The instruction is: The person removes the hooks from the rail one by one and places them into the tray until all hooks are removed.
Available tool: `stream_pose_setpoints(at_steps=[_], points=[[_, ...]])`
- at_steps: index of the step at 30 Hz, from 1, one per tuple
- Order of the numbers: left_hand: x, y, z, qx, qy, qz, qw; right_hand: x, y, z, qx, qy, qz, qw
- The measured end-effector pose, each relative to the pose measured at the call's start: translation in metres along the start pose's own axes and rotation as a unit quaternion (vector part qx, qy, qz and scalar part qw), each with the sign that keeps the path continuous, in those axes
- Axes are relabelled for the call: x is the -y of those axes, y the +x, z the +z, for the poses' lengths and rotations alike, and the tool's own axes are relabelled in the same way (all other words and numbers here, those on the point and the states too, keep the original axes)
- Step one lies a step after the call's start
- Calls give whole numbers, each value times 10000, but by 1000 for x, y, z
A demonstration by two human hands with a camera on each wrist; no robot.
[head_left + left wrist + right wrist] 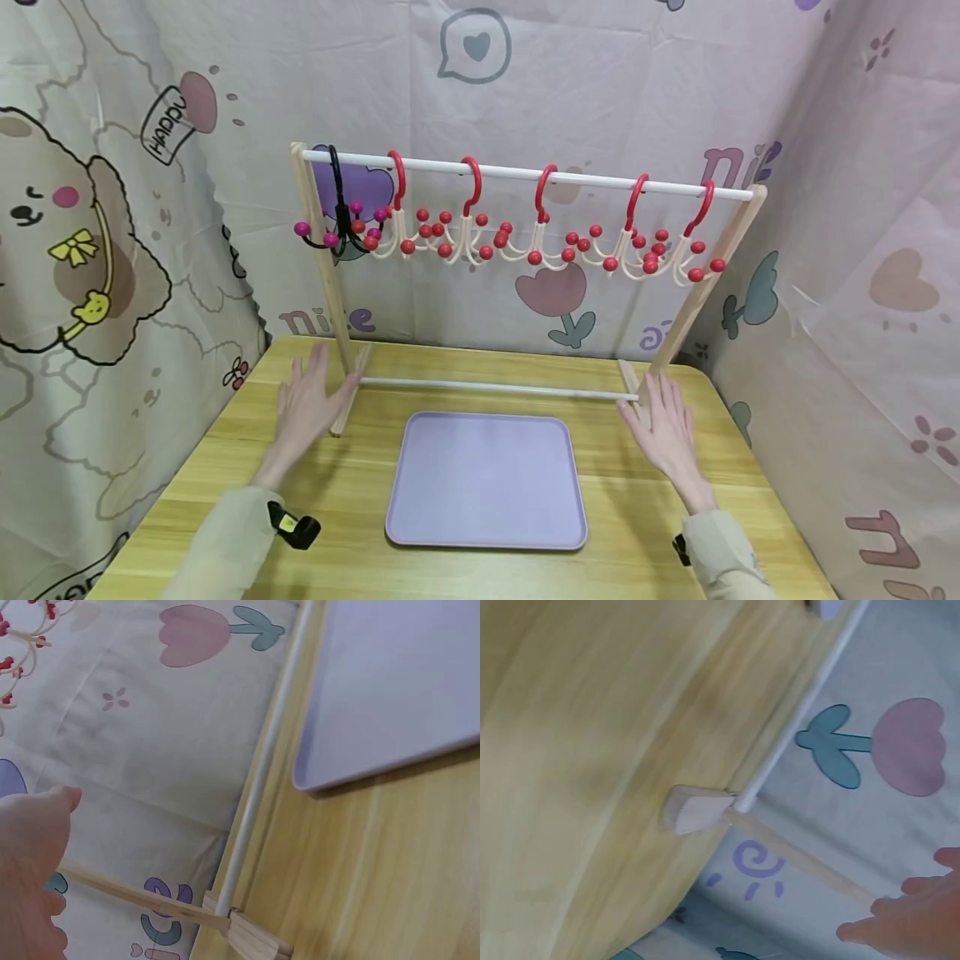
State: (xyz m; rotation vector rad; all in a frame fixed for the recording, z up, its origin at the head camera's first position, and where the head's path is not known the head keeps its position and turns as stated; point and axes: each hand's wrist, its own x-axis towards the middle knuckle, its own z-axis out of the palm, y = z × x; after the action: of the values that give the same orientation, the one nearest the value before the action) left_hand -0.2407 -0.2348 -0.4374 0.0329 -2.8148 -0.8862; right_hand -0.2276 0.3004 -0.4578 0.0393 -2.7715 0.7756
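A small rack with wooden side posts (325, 267) and a white top rail (510, 173) stands at the back of the table. From the rail hang a black octopus-shaped hook hanger (342, 221) with magenta balls, far left, and several red-and-cream ones (540, 233) with red balls. My left hand (307, 408) is spread with straight fingers beside the left post's foot (348, 400). Over by the right foot (699, 810), my right hand (663, 425) has its fingers extended too. Neither hand holds anything. A white lower rod (495, 387) joins the posts.
A lavender tray (487, 483) lies on the wooden table (330, 500) in front of the rack, between both forearms. Printed curtains (465, 100) close in the back and both sides.
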Motion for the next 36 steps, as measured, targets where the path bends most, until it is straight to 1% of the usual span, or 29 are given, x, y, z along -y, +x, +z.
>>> stream_pose_setpoints(at_steps=[2, 4, 6, 8, 10, 12, 15, 17, 18, 21, 24, 28, 31, 34, 36], points=[[-1, 3, -2, -68, -211, -13, 9998, 4, 1, -3, -91, 169, -54, 9998], [-3, 6, -4, -78, -484, -100, 9987, 7, 2, -6, -174, 356, -116, 9991], [-5, 9, -7, -110, -804, -228, 9964, 11, 2, -9, -268, 539, -195, 9980], [-8, 13, -10, -242, -1090, -353, 9931, 14, 3, -13, -343, 708, -278, 9965], [-11, 16, -13, -474, -1437, -388, 9877, 18, 4, -17, -441, 881, -342, 9945], [-14, 19, -16, -750, -1671, -375, 9824, 23, 5, -22, -546, 1043, -342, 9925], [-18, 24, -19, -1110, -2087, -422, 9707, 30, 5, -28, -789, 1295, -283, 9880], [-20, 28, -21, -1294, -2235, -466, 9649, 34, 6, -32, -984, 1412, -244, 9848], [-21, 29, -22, -1390, -2368, -489, 9603, 35, 6, -33, -1105, 1481, -259, 9824], [-21, 36, -25, -1655, -2632, -471, 9493, 40, 9, -37, -1511, 1663, -339, 9738], [-21, 44, -28, -1932, -2780, -420, 9400, 42, 13, -41, -2005, 1767, -497, 9623], [-22, 53, -32, -2183, -2862, -378, 9322, 44, 18, -46, -2600, 1845, -728, 9450], [-24, 58, -37, -2225, -2880, -369, 9307, 46, 22, -51, -2936, 1977, -919, 9307], [-27, 63, -41, -2198, -2828, -360, 9330, 49, 24, -58, -3228, 2081, -1051, 9173], [-28, 66, -43, -2141, -2797, -353, 9352, 51, 26, -62, -3389, 2115, -1074, 9104]])
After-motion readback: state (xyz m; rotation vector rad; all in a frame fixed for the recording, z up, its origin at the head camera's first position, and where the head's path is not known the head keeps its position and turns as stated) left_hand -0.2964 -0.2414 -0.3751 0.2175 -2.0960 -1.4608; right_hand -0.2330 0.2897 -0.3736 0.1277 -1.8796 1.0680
